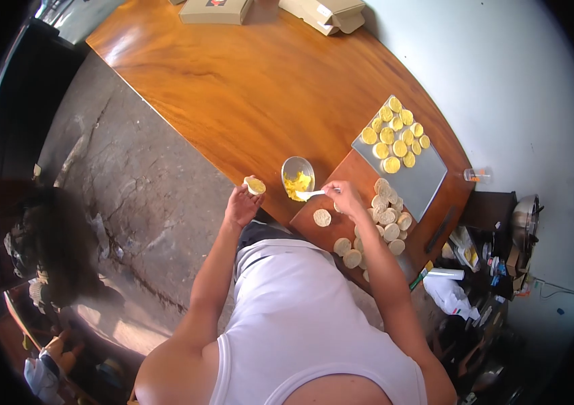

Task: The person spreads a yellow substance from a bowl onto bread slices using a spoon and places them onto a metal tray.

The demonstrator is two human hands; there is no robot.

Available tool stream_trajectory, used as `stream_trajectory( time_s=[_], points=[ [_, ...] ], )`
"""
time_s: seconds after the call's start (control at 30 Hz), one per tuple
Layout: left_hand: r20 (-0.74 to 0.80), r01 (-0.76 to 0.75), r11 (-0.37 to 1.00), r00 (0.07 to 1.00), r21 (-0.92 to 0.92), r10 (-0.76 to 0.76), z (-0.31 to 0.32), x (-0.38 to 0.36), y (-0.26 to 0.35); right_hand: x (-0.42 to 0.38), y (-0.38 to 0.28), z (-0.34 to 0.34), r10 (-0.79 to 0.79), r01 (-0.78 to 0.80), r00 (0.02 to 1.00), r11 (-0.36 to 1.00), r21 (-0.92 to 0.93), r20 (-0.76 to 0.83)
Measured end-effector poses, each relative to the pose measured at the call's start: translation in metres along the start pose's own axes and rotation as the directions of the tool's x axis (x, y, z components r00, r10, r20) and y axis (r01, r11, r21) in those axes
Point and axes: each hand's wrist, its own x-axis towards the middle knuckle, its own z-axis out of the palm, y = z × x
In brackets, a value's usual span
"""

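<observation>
1. We look down from above at a person in a white sleeveless top standing at a long wooden table (233,88).
2. The left hand (241,206) is raised near the table edge, fingers curled up around a small round dough shell (255,185), pale with yellow filling on top.
3. The right hand (344,196) pinches the handle of a white spoon (310,194), whose tip reaches into a small metal bowl (297,177) of yellow filling.
4. Just beside the right hand, plain pale rounds (381,216) lie heaped on a reddish wooden board (331,233).
5. Beyond it, a grey tray (415,179) carries rows of yellow-topped rounds.
6. Cardboard boxes (216,10) sit at the far end; we cannot read any writing.
</observation>
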Motion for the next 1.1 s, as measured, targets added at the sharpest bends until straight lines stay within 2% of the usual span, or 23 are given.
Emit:
stream_trajectory(
  time_s=[0.07,0.1,0.13,0.2,0.23,0.33,0.4,0.47,0.57,0.67,0.77,0.87,0.93,1.1],
  points=[
    [-0.012,0.017,1.0,1.0,0.016,-0.016,0.007,0.003,-0.005,-0.015,0.02,0.02,0.004,0.01,0.995,0.989,0.151,-0.096],
    [-0.026,0.022,0.999,0.999,0.03,-0.021,0.011,0.005,-0.007,-0.018,0.034,0.034,0.036,0.01,0.988,0.955,0.297,-0.149],
    [-0.026,0.032,0.999,0.999,0.039,-0.031,0.015,0.008,-0.007,-0.024,0.036,0.039,0.043,0.007,0.987,0.952,0.306,-0.156],
    [0.022,-0.004,1.0,1.0,-0.027,0.005,0.02,0.014,-0.008,-0.034,0.045,0.049,0.216,-0.133,0.963,0.9,0.416,-0.16],
    [0.019,0.002,1.0,1.0,-0.021,-0.002,0.022,0.018,-0.007,-0.035,0.049,0.055,0.239,-0.126,0.954,0.867,0.482,-0.18],
    [0.025,-0.024,1.0,0.999,-0.006,0.024,0.032,0.032,-0.004,-0.039,0.052,0.058,0.28,-0.159,0.94,0.864,0.478,-0.194],
    [0.011,-0.038,0.996,0.999,0.077,0.037,0.035,0.041,0.0,-0.036,0.048,0.057,0.278,-0.159,0.936,0.882,0.444,-0.215],
    [0.041,-0.03,0.993,0.999,0.112,0.025,0.035,0.049,0.002,-0.033,0.043,0.056,0.269,-0.158,0.935,0.9,0.406,-0.231],
    [0.102,0.03,0.994,0.994,0.105,-0.041,0.037,0.053,0.004,-0.028,0.036,0.055,0.338,-0.234,0.917,0.886,0.4,-0.212],
    [0.035,0.034,0.985,0.999,0.166,-0.04,0.041,0.05,-0.002,-0.027,0.029,0.053,0.341,-0.233,0.915,0.883,0.407,-0.216],
    [-0.017,0.047,0.98,0.999,0.191,-0.044,0.041,0.047,-0.008,-0.026,0.027,0.052,0.396,-0.303,0.907,0.852,0.426,-0.146],
    [-0.042,0.078,0.983,0.997,0.167,-0.071,0.038,0.046,-0.012,-0.021,0.038,0.057,0.395,-0.29,0.913,0.801,0.523,-0.1],
    [-0.04,0.076,0.981,0.997,0.177,-0.07,0.04,0.043,-0.014,-0.021,0.046,0.059,0.409,-0.312,0.913,0.71,0.631,-0.008],
    [-0.032,0.074,0.981,0.997,0.18,-0.07,0.04,0.042,-0.014,-0.017,0.048,0.068,0.364,-0.25,0.931,0.687,0.682,-0.026]
  ],
)
